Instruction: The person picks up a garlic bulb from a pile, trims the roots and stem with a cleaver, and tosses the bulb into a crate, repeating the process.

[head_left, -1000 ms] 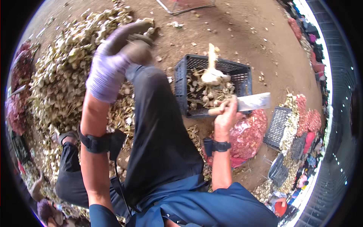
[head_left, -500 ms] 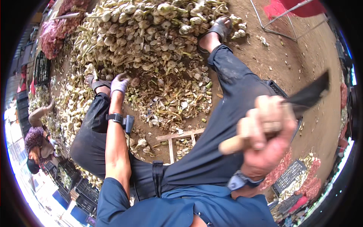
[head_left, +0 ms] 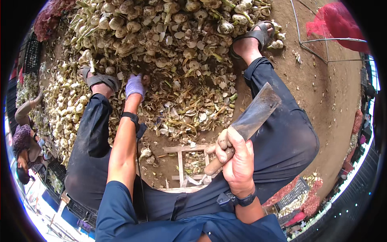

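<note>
Pale garlic bulbs [head_left: 68, 115] lie at left; the gloved left hand [head_left: 135, 85] rests beside the heap [head_left: 161, 32], its grip unclear, any hold untellable; many heaped bulbs have stalks left, loose scraps [head_left: 193, 111] already lie below; the right hand [head_left: 238, 157] has its grip closed round a cleaver [head_left: 258, 111]

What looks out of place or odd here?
Two things: husks and stem scraps lie strewn between the sandaled feet, looking spilled; and only the left hand wears a purple glove, while the right hand, gripping the cleaver, has no match.
</note>
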{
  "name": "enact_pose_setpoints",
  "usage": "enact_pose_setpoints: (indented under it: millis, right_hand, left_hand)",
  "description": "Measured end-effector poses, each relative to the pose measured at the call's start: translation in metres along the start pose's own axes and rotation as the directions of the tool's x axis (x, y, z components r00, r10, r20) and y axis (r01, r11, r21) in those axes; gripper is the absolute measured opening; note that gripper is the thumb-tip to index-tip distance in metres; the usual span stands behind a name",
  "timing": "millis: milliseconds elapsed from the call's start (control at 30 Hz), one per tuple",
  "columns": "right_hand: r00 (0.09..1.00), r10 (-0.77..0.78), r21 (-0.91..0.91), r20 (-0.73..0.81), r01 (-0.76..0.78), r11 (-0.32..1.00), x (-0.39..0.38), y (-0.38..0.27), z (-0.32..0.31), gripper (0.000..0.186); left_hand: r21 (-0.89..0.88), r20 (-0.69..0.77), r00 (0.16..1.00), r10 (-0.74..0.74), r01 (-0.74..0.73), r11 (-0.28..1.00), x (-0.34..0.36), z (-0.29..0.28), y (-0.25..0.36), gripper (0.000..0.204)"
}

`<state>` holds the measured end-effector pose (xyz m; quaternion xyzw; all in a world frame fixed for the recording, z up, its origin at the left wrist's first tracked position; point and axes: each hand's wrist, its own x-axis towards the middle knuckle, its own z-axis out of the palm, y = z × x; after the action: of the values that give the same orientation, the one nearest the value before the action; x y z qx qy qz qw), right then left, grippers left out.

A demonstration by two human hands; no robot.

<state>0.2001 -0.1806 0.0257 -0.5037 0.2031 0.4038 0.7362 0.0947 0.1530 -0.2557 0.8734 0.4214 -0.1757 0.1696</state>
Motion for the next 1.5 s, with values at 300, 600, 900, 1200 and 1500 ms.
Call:
enact_pose_setpoints:
  millis: [300, 600, 900, 1200, 1500]
  right_hand:
    - [0.989, -0.111, -0.078, 0.098, 0.118, 0.990, -0.005, 0.013, -0.005, 0.017]
    - [0.692, -0.523, -0.631, 0.497, 0.702, 0.329, -0.036, -0.023, 0.040, 0.028]
    - [0.238, -0.555, -0.451, 0.797, 0.846, -0.286, -0.035, 0.004, 0.043, 0.022]
    - [0.288, -0.579, -0.510, 0.762, 0.818, -0.264, 0.001, 0.039, 0.031, 0.027]
    - [0.317, -0.666, -0.546, 0.676, 0.822, -0.164, 0.045, 0.073, 0.018, 0.037]
  left_hand:
    - [-0.447, -0.161, 0.955, 0.247, -0.294, 0.845, -0.020, -0.070, 0.037, 0.061]
    - [-0.930, -0.070, 0.847, 0.528, -0.247, 0.273, -0.155, -0.233, 0.118, 0.045]
    - [-0.831, -0.323, 0.805, 0.497, -0.493, 0.258, -0.267, -0.211, 0.096, 0.056]
    - [-0.767, -0.290, 0.846, 0.448, -0.485, 0.420, -0.261, -0.180, 0.095, 0.057]
    - [-0.694, -0.269, 0.891, 0.365, -0.442, 0.568, -0.256, -0.161, 0.097, 0.050]
